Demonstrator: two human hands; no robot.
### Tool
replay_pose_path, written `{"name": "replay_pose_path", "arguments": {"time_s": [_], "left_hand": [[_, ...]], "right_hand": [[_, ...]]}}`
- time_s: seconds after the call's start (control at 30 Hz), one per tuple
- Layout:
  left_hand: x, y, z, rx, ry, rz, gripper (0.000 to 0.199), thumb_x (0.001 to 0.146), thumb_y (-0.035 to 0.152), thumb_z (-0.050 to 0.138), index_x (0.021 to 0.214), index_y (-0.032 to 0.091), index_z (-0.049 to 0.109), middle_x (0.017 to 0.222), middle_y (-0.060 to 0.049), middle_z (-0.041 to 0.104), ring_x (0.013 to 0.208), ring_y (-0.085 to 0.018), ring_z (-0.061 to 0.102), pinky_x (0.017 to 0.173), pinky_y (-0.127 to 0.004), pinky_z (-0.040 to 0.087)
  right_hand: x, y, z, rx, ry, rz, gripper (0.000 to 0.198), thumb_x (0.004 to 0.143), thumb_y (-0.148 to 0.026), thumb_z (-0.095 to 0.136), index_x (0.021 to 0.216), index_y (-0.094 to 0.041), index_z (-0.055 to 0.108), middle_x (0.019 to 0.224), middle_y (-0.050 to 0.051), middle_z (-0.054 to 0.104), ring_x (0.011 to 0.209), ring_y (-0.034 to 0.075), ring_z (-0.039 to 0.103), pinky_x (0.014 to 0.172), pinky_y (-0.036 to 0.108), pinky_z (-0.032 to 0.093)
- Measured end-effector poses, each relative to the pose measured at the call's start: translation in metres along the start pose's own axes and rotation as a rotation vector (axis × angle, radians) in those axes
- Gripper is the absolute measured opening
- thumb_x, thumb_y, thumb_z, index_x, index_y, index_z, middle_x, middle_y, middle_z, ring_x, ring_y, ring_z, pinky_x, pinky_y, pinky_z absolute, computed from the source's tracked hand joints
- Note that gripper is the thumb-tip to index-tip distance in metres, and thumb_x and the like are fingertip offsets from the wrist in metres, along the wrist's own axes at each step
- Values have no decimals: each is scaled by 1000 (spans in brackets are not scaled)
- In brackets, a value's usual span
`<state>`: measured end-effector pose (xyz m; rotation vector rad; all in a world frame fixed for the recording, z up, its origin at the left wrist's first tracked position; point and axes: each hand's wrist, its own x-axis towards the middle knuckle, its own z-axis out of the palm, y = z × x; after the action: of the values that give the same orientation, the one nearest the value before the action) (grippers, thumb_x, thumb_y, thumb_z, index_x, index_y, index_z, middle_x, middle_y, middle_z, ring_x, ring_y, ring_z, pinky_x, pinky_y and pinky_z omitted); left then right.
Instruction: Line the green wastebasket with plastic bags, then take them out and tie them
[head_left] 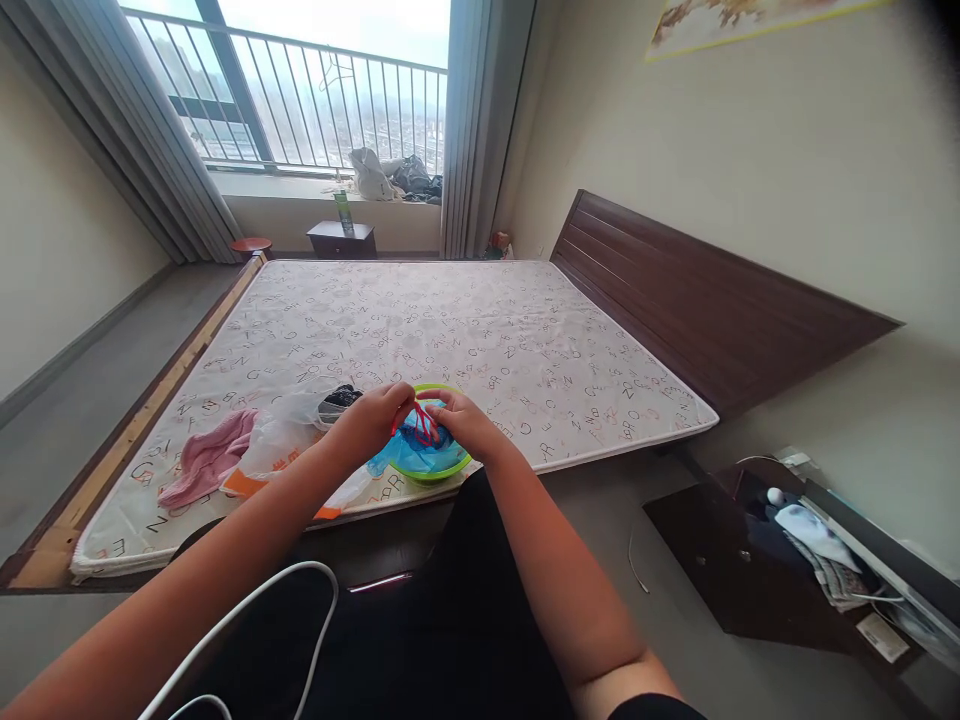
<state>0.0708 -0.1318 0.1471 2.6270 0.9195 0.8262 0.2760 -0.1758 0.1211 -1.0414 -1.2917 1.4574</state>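
My left hand and my right hand meet over a light-green basin near the front edge of the mattress. Both hands are closed in a pinch on a thin red cord, which loops between their fingertips. Beneath the cord, a blue plastic bag lies in the basin and spills over its left side. Something darker blue shows inside the bag, partly hidden by my fingers. Left of the basin, a clear plastic bag with orange parts lies beside a pink cloth and a black bundle.
The letter-printed mattress fills the middle, with a dark wooden headboard on the right. A nightstand stands near the window, and a red stool at far left. A cluttered dark cabinet stands lower right. A white cable crosses my lap.
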Motion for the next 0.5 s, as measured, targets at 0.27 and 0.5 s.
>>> {"name": "replay_pose_path", "arguments": {"time_s": [0.27, 0.5], "left_hand": [[-18, 5, 26, 116, 393, 172, 12, 103, 15, 50, 97, 20, 59, 90, -7, 69, 84, -19, 64, 80, -31, 53], [-20, -5, 28, 27, 289, 59, 15, 105, 27, 53, 102, 19, 66, 96, -9, 75, 91, -21, 70, 85, -32, 56]], "right_hand": [[1, 6, 19, 220, -92, 66, 52, 78, -66, 81, 71, -20, 60, 57, -5, 54, 56, 9, 43, 56, 25, 33], [8, 15, 15, 456, 300, 3, 48, 63, -52, 93, 88, -21, 67, 84, -2, 69, 77, 13, 61, 70, 26, 49]]}}
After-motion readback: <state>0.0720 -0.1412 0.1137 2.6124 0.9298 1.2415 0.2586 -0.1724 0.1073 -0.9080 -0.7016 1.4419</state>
